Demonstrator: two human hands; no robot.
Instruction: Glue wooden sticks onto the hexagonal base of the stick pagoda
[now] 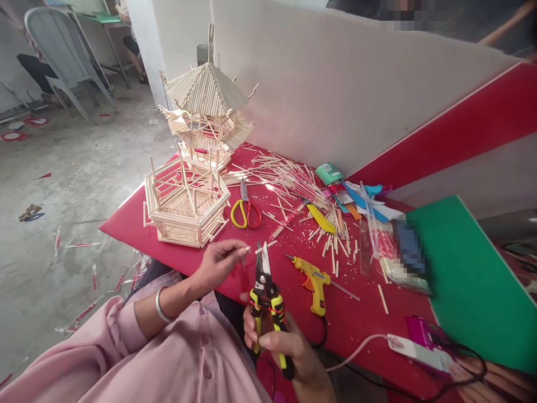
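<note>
My left hand (220, 263) is closed, its fingertips pinching a short thin wooden stick just left of the blades. My right hand (289, 350) grips hand shears (265, 288) with black and yellow handles, blades pointing away from me. A light wooden stick piece (268, 246) lies across the blade tips; whether it is apart from the one in my fingers is hard to tell. Beyond my left hand stands a six-sided stick base (184, 215) with upright posts. Behind it rises a pagoda model (210, 95) made of sticks, with tiered roofs.
On the red table (260, 268) lie scissors (245, 210), a yellow glue gun (312, 280), a yellow utility knife (321, 217) and many loose sticks (289, 176). A green board (474, 280) and white power strip (415, 350) are at right. A partition (319, 84) stands behind.
</note>
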